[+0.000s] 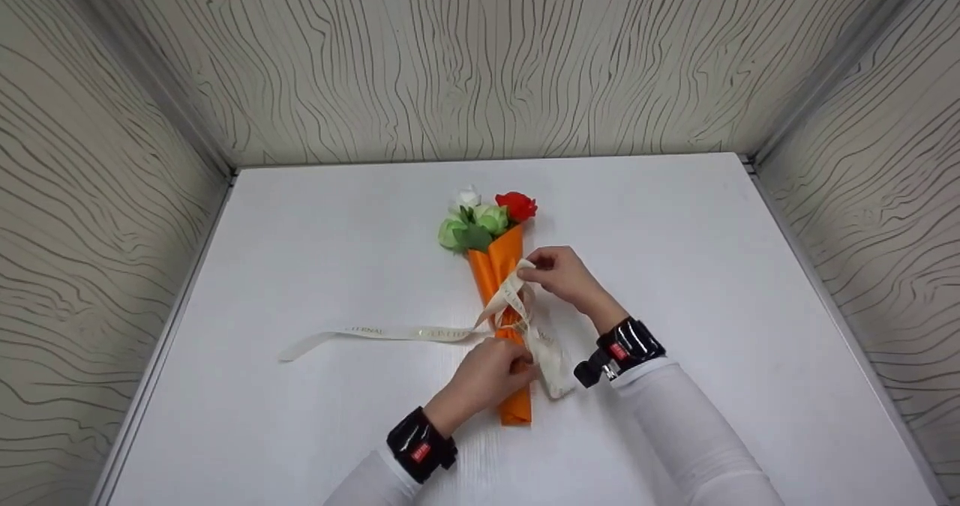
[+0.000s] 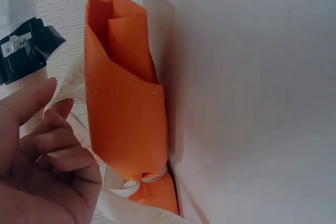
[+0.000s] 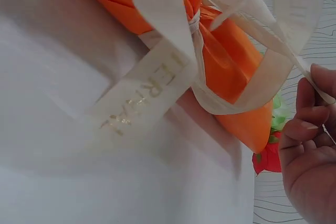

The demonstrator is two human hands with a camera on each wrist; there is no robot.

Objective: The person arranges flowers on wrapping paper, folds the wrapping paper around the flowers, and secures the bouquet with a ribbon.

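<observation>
A bouquet in an orange wrapper [image 1: 487, 270] lies on the white table, its flower heads away from me. Across its gathered waist runs a cream ribbon [image 1: 509, 290] with gold lettering. My right hand [image 1: 568, 277] pinches the ribbon between thumb and fingers, pulling a loop up over the wrapper. Lower down, beside the wrapped stem end, my left hand [image 1: 489, 375] has the ribbon between thumb and forefinger, as the left wrist view shows. A thin pale tie [image 2: 155, 176] circles the waist. One ribbon tail [image 1: 375, 333] stretches out to the left; another part [image 1: 550, 367] hangs at the right.
A red flower [image 1: 517, 206], a white flower [image 1: 468, 197] and green flowers [image 1: 491, 220] stick out of the wrapper's top. The white table [image 1: 300, 244] is bounded by panels [image 1: 480, 64] with a wood-grain line pattern. Both wrists wear black straps [image 1: 631, 342].
</observation>
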